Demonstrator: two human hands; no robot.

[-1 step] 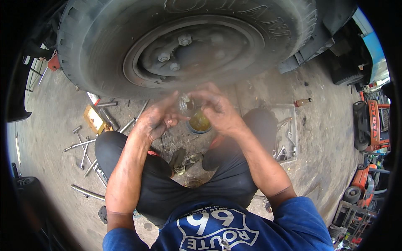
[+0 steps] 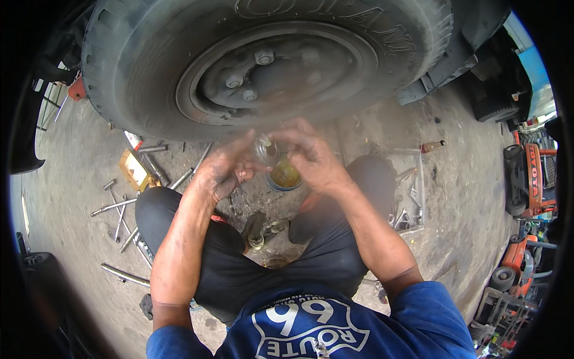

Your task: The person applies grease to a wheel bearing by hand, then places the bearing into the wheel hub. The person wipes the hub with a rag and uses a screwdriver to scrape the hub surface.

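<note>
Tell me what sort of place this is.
Probably a vehicle repair workshop: a large wheel stands before the person, metal hand tools lie on the stained floor, and orange machines stand off to the right.

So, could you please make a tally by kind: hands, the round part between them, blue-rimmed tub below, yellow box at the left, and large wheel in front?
Hands: 2 (left hand, right hand)
Round part: 1
Blue-rimmed tub: 1
Yellow box: 1
Large wheel: 1
Total: 6
</note>
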